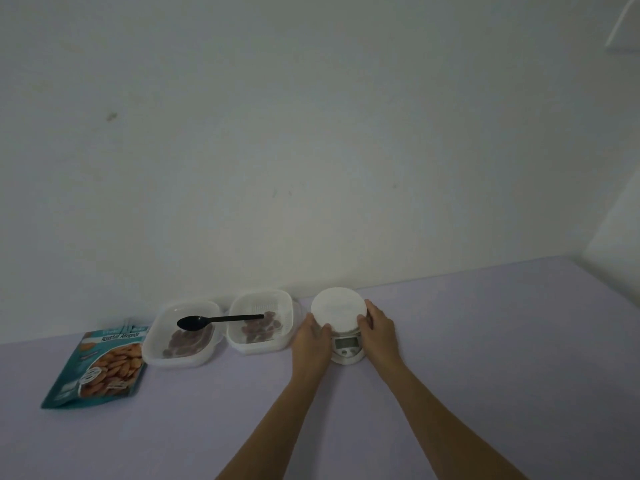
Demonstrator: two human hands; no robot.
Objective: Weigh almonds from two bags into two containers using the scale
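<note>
Since the container (263, 345) just left of the scale (338, 308) and the farther container (180, 361) both hold almonds (188, 341), weighing seems nearly done; the left hand (311, 336) and right hand (377, 327) clasp the scale's sides; 1 bag (100, 368) lies farthest left.

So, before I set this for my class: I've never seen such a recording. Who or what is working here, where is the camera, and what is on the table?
There is no machine here. A person works with bare hands, and the single picture comes from a camera worn on their head, looking forward and down. That is why two forearms reach in from below. The left hand and right hand hold a small white scale by its sides on a lilac table. Left of it stand the right container and the left container, both clear, each with some almonds. A black spoon lies across both. Further left lies a teal almond bag.
</note>
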